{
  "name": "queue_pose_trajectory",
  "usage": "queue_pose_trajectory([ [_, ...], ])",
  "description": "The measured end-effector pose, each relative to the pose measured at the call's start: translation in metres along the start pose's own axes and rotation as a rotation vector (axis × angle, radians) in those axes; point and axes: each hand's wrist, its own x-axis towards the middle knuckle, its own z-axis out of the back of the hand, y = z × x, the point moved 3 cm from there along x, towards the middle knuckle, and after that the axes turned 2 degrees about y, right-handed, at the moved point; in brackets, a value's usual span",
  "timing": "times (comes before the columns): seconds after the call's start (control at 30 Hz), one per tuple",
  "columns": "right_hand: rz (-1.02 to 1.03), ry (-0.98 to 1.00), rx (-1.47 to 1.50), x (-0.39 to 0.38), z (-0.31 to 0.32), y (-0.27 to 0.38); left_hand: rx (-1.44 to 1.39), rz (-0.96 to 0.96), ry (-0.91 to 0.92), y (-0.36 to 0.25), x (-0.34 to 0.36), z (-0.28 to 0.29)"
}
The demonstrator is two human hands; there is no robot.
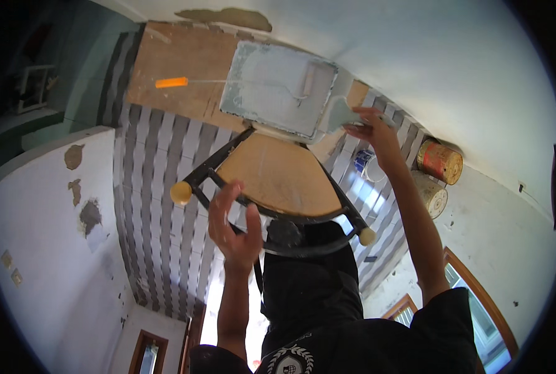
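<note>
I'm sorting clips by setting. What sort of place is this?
Probably a room in a house being repainted: patchy walls with plaster showing, a paint tray with a roller on a board, and paint buckets on the striped tiled floor.

You are in a room of a house under renovation, being painted. The white walls (53,249) show brown patches where plaster has come away (91,215), and the floor (159,206) is tiled in grey and white stripes. A paint tray (272,87) with a roller (312,81) sits on a wooden stool (278,177), a sheet of board (178,68) lies on the floor, and paint buckets (439,162) stand by the wall. Wood-framed doorways (148,352) and windows (477,299) mark it as a home.
</note>
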Motion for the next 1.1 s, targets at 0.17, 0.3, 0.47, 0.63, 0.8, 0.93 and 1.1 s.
queue_pose_trajectory([
  [0.17,-0.099,-0.086,-0.504,0.100,-0.035,-0.082,-0.005,0.116,0.141,0.003,0.008,-0.008],
  [0.3,0.075,-0.139,-1.008,0.115,-0.065,-0.113,0.003,0.204,0.218,0.010,0.007,-0.007],
  [0.47,0.234,-0.275,-1.373,0.139,-0.068,-0.155,-0.012,0.245,0.197,0.010,0.013,-0.008],
  [0.63,0.269,-0.275,-1.331,0.136,-0.072,-0.185,-0.033,0.241,0.198,0.011,0.012,-0.010],
  [0.8,0.045,-0.372,-0.884,0.143,-0.058,-0.199,-0.032,0.246,0.200,0.013,0.010,-0.006],
  [0.93,0.032,-0.424,-0.272,0.136,-0.044,-0.215,-0.067,0.218,0.193,0.010,0.015,-0.010],
  [1.1,-0.045,-0.197,-0.053,0.106,-0.032,-0.195,-0.055,0.235,0.216,0.010,0.010,-0.008],
])
